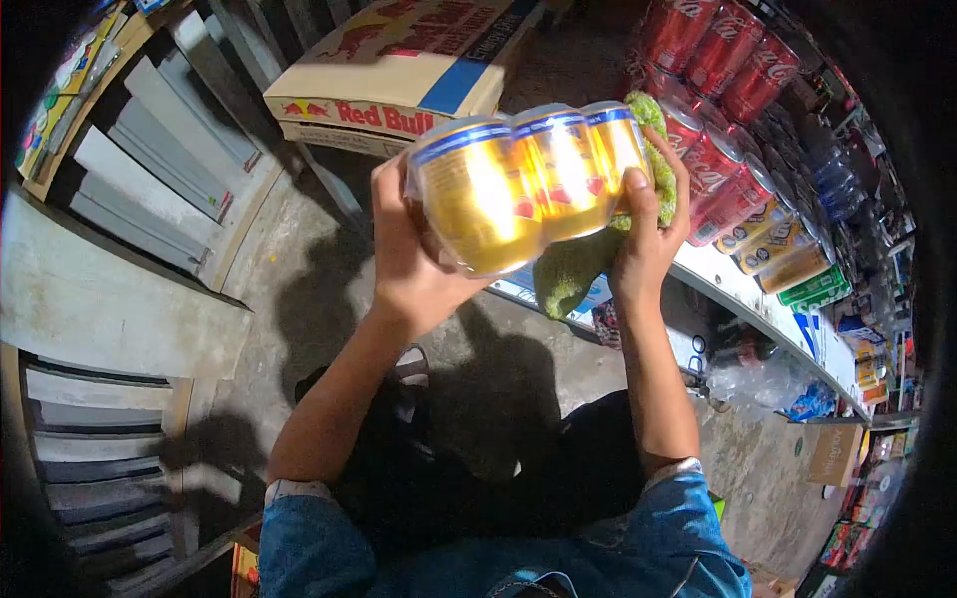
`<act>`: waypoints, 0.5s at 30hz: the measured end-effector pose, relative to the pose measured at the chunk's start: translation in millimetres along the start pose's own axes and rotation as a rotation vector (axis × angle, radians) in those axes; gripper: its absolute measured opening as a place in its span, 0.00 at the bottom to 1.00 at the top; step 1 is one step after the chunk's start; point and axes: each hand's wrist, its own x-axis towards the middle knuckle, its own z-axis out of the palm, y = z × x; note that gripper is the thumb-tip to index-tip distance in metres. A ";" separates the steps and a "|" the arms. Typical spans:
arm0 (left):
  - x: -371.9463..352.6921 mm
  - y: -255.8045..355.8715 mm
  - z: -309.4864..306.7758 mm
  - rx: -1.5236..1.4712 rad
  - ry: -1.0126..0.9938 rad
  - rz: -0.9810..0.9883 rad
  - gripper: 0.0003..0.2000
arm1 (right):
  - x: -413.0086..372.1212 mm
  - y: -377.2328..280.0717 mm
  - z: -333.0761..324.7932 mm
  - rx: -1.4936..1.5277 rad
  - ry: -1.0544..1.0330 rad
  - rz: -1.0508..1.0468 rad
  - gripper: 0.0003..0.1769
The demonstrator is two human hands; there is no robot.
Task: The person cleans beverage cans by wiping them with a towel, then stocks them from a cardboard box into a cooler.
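Observation:
A plastic-wrapped pack of gold cans (533, 189) with blue and white bands is held up in front of me, tilted. My left hand (404, 239) grips its left end, with the fingers hidden behind it. My right hand (653, 214) holds the right end, thumb on the front. A green cloth (570, 271) is also in my right hand; it hangs down behind and below the pack and shows again between the cans and my fingers.
A Red Bull carton (369, 115) rests on a stand ahead. At right, a white shelf (733, 299) bears red Coca-Cola cans (726, 164), yellow cans (778, 239) and a green can (812, 287). Plastic bags (758, 374) lie beneath. Slatted panels (110, 439) stand at left.

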 end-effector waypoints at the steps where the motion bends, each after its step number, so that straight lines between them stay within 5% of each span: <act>1: -0.2 -7.0 1.9 0.032 0.057 0.076 0.60 | -2.6 -3.7 3.9 0.056 -0.001 0.034 0.25; 6: 5.1 -11.0 -3.0 0.190 0.174 0.303 0.62 | -5.1 4.8 9.2 0.024 -0.001 0.060 0.23; 15: 12.4 4.3 -7.9 0.339 0.242 0.402 0.60 | -2.0 -22.7 11.7 -0.226 -0.055 -0.204 0.19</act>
